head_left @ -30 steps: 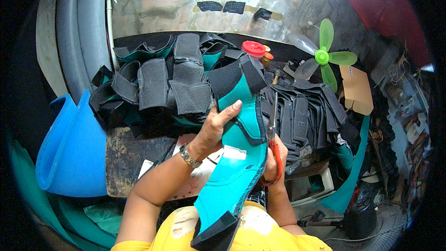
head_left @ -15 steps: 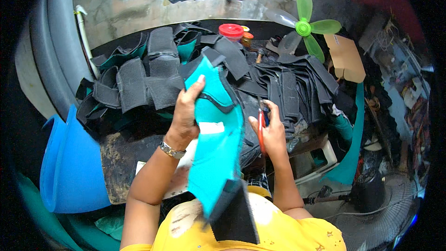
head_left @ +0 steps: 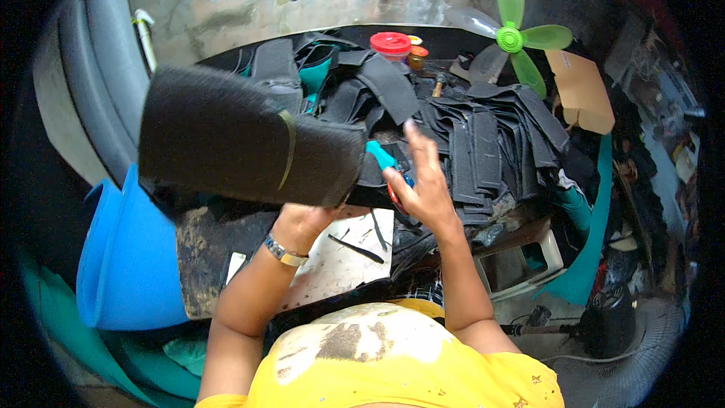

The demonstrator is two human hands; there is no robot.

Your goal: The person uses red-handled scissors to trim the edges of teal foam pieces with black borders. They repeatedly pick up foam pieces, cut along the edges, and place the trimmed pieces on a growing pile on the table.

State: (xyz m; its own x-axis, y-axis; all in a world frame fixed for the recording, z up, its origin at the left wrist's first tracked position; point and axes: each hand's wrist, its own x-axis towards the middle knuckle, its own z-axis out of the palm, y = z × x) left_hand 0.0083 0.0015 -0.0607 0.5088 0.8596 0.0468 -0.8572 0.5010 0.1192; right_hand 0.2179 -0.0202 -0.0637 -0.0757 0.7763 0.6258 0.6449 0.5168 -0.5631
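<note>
A: What did the head view show?

B: The left hand (head_left: 302, 219) was up over the bench (head_left: 219, 257). Its fingers were closed on the bottom edge of a big black sheet (head_left: 242, 136). The sheet was lifted flat, off to the left, and it hid most of that hand.

A: And the other hand?

B: The right hand (head_left: 423, 185) was just right of the sheet. It held scissors (head_left: 389, 170) with teal and red handles. Some fingers were through the handles and the rest stuck out straight. The blades were hidden, so I could not tell if they were open.

A: What lay around them?

B: A pile of black strips (head_left: 483, 136) sat behind the hands. A green fan (head_left: 513, 34) stood at the back, near a jar with a red lid (head_left: 390, 44). A blue roll (head_left: 124, 257) was well off to the left.
</note>
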